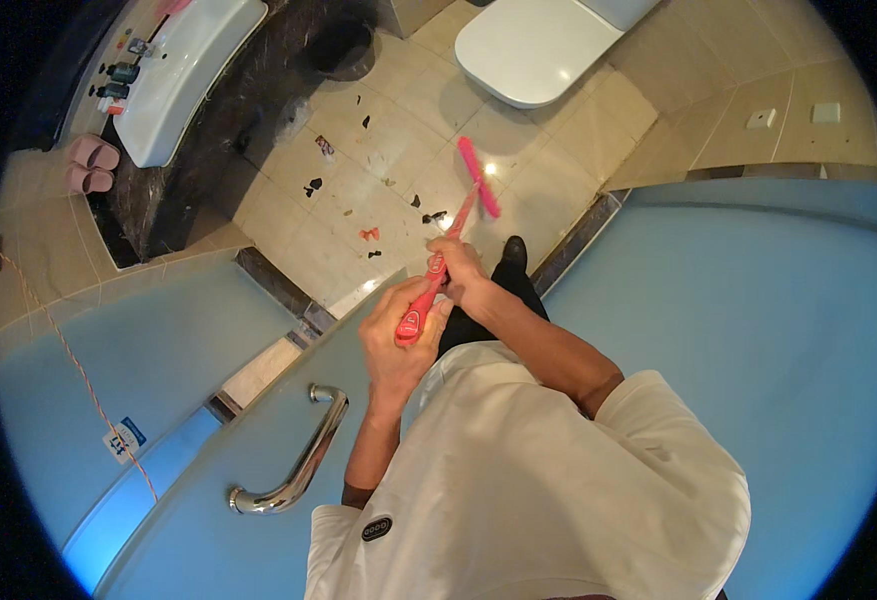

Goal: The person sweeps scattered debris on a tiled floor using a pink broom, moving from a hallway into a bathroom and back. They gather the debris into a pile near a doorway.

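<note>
A pink broom with a red handle (pixel 418 313) runs from my hands down towards the tiled floor; its bristle head (pixel 478 176) lies over the tiles, though I cannot tell whether it touches them. Near the handle's top end is my left hand (pixel 401 330), closed around it. My right hand (pixel 459 268) grips the same handle a little farther down. Left of the broom head, several black scraps (pixel 313 187), an orange-red scrap (pixel 369 234) and a small printed wrapper (pixel 325 146) are scattered on the floor.
A white toilet (pixel 536 52) stands beyond the broom. At left are a dark bin (pixel 341 51), clear plastic (pixel 293 120) and a white washbasin (pixel 183 82) with pink slippers (pixel 93 152) near it. Frosted glass with a metal handle (pixel 296 480) stands close on my left.
</note>
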Demonstrator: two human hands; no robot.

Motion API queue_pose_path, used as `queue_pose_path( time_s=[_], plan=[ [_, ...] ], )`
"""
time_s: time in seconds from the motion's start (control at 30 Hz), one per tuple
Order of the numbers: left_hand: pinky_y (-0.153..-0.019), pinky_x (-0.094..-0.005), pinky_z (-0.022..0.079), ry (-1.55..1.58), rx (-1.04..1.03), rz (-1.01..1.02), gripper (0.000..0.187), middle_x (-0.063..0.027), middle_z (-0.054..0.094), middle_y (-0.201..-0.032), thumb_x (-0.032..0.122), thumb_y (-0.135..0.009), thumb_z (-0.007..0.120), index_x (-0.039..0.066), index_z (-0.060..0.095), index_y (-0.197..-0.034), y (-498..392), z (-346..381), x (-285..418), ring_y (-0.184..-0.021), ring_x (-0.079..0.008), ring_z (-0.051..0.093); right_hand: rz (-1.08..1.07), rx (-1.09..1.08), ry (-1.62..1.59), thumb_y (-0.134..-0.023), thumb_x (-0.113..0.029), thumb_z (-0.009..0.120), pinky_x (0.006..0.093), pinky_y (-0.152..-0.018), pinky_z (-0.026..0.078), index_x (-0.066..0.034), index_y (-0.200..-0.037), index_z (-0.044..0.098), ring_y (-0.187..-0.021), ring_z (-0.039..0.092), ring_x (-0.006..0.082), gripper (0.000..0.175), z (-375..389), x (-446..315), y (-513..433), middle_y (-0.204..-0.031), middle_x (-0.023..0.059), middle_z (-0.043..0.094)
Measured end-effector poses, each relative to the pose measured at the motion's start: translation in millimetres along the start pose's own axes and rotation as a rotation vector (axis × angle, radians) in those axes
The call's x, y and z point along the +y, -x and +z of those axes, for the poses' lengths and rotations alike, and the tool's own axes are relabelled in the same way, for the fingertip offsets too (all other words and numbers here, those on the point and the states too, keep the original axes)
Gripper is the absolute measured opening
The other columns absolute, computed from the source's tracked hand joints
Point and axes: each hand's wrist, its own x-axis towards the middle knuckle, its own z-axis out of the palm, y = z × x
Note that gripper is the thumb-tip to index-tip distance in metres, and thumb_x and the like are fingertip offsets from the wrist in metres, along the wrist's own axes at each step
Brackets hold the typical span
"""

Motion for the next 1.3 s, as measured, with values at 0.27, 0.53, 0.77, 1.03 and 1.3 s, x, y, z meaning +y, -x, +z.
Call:
queue_pose_path(
  time_s=[0.27,0.53,0.77,1.03,1.3],
  plan=[
    [-0.074,-0.0239,0.049,0.274,-0.023,-0.134,0.031,-0.0061,0.068,-0.094,0.007,-0.081,0.072,0.000,0.064,-0.110,-51,97,-43,-0.083,-0.0088,0.060,-0.171,0.148,0.108,-0.079,-0.017,0.059,0.0330,-0.033,0.031,-0.0041,-0.067,0.049,-0.037,0.044,0.0187,0.020,-66,-92,-62,-0.053,0.0077,0.048],
    [-0.071,-0.0225,0.050,0.396,-0.156,-0.287,0.036,-0.0044,0.067,-0.094,0.009,-0.083,0.072,0.002,0.061,-0.116,-149,230,-70,-0.080,-0.0082,0.060,-0.208,0.283,0.173,-0.081,-0.017,0.056,0.0342,-0.033,0.029,-0.0056,-0.069,0.047,-0.038,0.044,0.0208,0.019,-139,-218,-156,-0.055,0.0080,0.047],
    [-0.067,-0.0237,0.052,0.581,0.016,-0.523,0.033,-0.0048,0.065,-0.090,0.006,-0.084,0.069,0.000,0.061,-0.115,-148,251,-92,-0.078,-0.0104,0.062,0.116,0.207,0.382,-0.082,-0.019,0.054,0.0344,-0.033,0.031,-0.0105,-0.069,0.044,-0.037,0.041,0.0200,0.019,-163,-213,-212,-0.053,0.0071,0.044],
    [-0.072,-0.0245,0.051,0.354,0.194,-0.690,0.032,-0.0064,0.068,-0.090,0.009,-0.081,0.073,0.001,0.065,-0.110,-84,131,-59,-0.077,-0.0117,0.062,0.323,0.063,0.529,-0.079,-0.021,0.053,0.0316,-0.039,0.028,-0.0116,-0.068,0.048,-0.038,0.035,0.0151,0.015,-62,-121,-129,-0.054,0.0029,0.045],
    [-0.071,-0.0246,0.049,0.124,0.462,-0.570,0.030,-0.0044,0.068,-0.087,0.015,-0.079,0.077,0.002,0.068,-0.105,-46,47,-21,-0.077,-0.0100,0.059,0.339,-0.148,0.588,-0.080,-0.020,0.058,0.0336,-0.040,0.029,-0.0089,-0.070,0.047,-0.042,0.039,0.0166,0.018,20,-45,-97,-0.054,0.0053,0.044]
  ],
)
